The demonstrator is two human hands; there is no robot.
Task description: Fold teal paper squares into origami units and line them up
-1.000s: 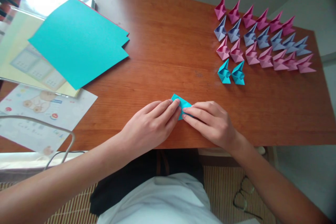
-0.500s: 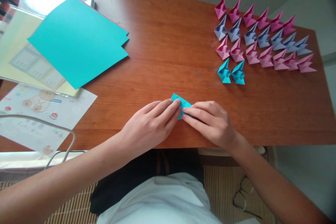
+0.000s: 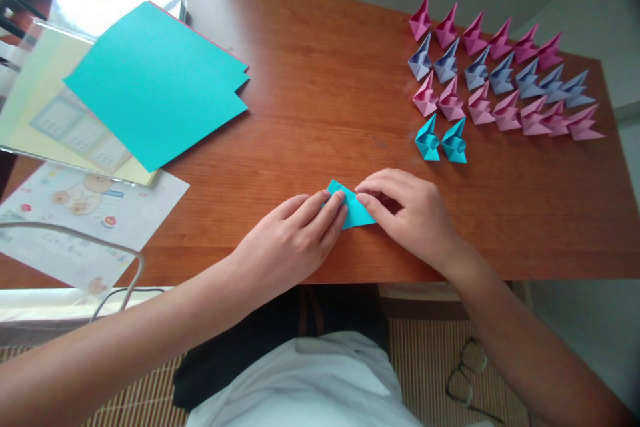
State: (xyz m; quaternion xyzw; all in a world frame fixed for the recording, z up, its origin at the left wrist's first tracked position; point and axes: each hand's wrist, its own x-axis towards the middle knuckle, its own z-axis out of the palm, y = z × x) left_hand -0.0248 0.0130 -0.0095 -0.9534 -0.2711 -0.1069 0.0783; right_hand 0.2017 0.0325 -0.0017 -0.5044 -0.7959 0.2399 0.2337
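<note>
A small piece of folded turquoise paper (image 3: 356, 213) lies on the table in front of me. My left hand (image 3: 305, 230) holds its left part down, with the fingers over it and the thumb hidden. At its upper right edge my right hand (image 3: 407, 210) pinches the paper between thumb and fingertips. Beyond the right hand stand two folded turquoise paper figures (image 3: 427, 139), each with pointed tips.
Rows of pink figures (image 3: 480, 105), lavender figures (image 3: 477, 70) and magenta figures (image 3: 474, 37) stand at the right. Turquoise sheets (image 3: 160, 87) lie on a clear folder (image 3: 30, 107) at the left, near a printed card (image 3: 150, 213) and a cable (image 3: 100, 237). Eyeglasses (image 3: 463, 380) lie below the table.
My right hand has shifted up along the paper, from its right corner to its upper edge, uncovering that corner. My left hand stays on the paper. The view has shifted slightly.
</note>
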